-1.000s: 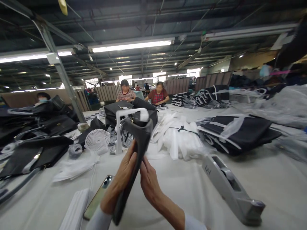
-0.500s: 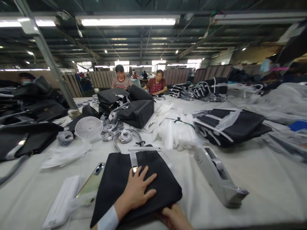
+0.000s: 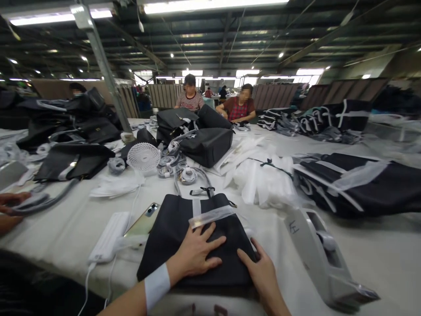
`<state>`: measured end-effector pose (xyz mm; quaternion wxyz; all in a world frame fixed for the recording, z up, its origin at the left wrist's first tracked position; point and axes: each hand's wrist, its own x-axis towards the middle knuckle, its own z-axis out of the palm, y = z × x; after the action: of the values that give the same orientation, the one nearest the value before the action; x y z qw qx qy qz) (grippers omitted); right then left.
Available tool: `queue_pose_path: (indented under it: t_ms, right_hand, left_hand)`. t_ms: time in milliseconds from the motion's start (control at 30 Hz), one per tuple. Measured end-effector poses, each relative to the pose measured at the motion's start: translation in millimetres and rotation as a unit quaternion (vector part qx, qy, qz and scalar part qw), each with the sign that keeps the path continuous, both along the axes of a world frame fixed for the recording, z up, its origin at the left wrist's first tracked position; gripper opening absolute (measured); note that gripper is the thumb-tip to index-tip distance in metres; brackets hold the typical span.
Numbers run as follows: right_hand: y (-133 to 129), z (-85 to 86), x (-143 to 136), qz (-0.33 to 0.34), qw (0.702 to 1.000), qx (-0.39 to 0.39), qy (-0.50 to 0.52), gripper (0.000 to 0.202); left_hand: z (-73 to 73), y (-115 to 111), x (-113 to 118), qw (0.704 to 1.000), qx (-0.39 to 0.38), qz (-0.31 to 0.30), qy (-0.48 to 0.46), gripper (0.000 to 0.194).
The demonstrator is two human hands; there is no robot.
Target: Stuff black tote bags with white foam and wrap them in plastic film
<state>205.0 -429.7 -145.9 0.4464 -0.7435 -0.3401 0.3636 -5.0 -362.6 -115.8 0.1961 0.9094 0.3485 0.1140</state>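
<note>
A black handbag [image 3: 171, 245] lies flat on the table in front of me, its handle stretched away from me. My left hand [image 3: 197, 251] rests on its front with fingers spread. The clasp beneath my left fingertips is mostly covered. A translucent white strip [image 3: 213, 216] lies across the bag's upper part, over an upright pale strip [image 3: 196, 206]. At the bag's right edge, my right hand [image 3: 261, 270] has its thumb on top and a finger along the side; the other fingers are hidden. Right of that stands a grey tape dispenser [image 3: 329, 259].
A phone [image 3: 143, 221] and a white power strip [image 3: 110, 237] lie to the left. Behind are a white fan [image 3: 144, 156], stacked black bags [image 3: 207, 145] and white wrapping sheets [image 3: 263, 180]. More bags [image 3: 362, 184] lie right. Another person's hand [image 3: 15, 206] is at far left.
My right hand has come from under the bag's near edge to its right side. The white strip now lies across the bag near the clasp. The view has swung left and down.
</note>
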Motion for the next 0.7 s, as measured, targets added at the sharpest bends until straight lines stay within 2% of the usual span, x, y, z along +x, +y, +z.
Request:
queue_pose_path:
  t_ms: [67, 133, 233, 300, 367, 433, 467, 500, 533, 600, 667, 700]
  right_hand:
    - [-12.2, -4.1, 8.7, 0.001, 1.0, -0.014, -0.021, 0.086]
    - [-23.5, -8.5, 22.9, 0.031, 0.994, -0.024, -0.104, 0.075]
    - [-30.8, -9.3, 42.8, 0.121, 0.959, -0.01, -0.257, 0.051]
    - [-27.4, -4.1, 46.8, 0.157, 0.935, 0.029, -0.317, 0.036]
    - [-17.3, 3.3, 41.1, 0.203, 0.905, 0.098, -0.362, 0.03]
    - [-2.0, 8.4, 29.6, 0.281, 0.849, 0.169, -0.414, 0.036]
    - [6.9, 9.0, 24.1, 0.316, 0.823, 0.188, -0.434, 0.04]
    - [16.0, 8.2, 20.5, 0.333, 0.809, 0.19, -0.446, 0.043]
    - [25.1, 5.9, 19.6, 0.326, 0.808, 0.178, -0.457, 0.044]
    - [40.7, -2.0, 28.8, 0.247, 0.837, 0.126, -0.471, 0.048]
    - [50.5, -10.8, 51.6, 0.121, 0.873, 0.074, -0.467, 0.058]
    - [52.6, -14.2, 66.0, 0.07, 0.885, 0.055, -0.457, 0.06]
  left_hand:
    - [-1.4, -3.1, 0.2, 1.0, 0.009, -0.027, 0.008, 0.061]
    - [-3.1, -5.3, 0.9, 0.999, 0.008, -0.046, 0.013, 0.063]
    - [-3.3, -6.4, 2.0, 0.999, -0.004, -0.048, 0.01, 0.064]
    - [-1.8, -6.7, 2.7, 0.999, -0.016, -0.049, 0.003, 0.065]
    - [-0.8, -7.0, 3.5, 0.998, -0.032, -0.051, -0.01, 0.066]
    - [-3.0, -6.8, 4.1, 0.997, -0.047, -0.052, -0.025, 0.067]
    - [-6.1, -6.1, 4.1, 0.997, -0.051, -0.054, -0.032, 0.067]
    - [-10.8, -4.8, 4.0, 0.996, -0.049, -0.057, -0.038, 0.066]
    - [-16.8, -2.7, 3.6, 0.996, -0.038, -0.062, -0.045, 0.065]
    - [-32.1, 3.8, 2.4, 0.995, 0.036, -0.07, -0.056, 0.062]
    - [-48.0, 11.6, 1.5, 0.978, 0.187, -0.076, -0.053, 0.06]
    - [-55.1, 15.0, 1.9, 0.957, 0.274, -0.08, -0.046, 0.059]
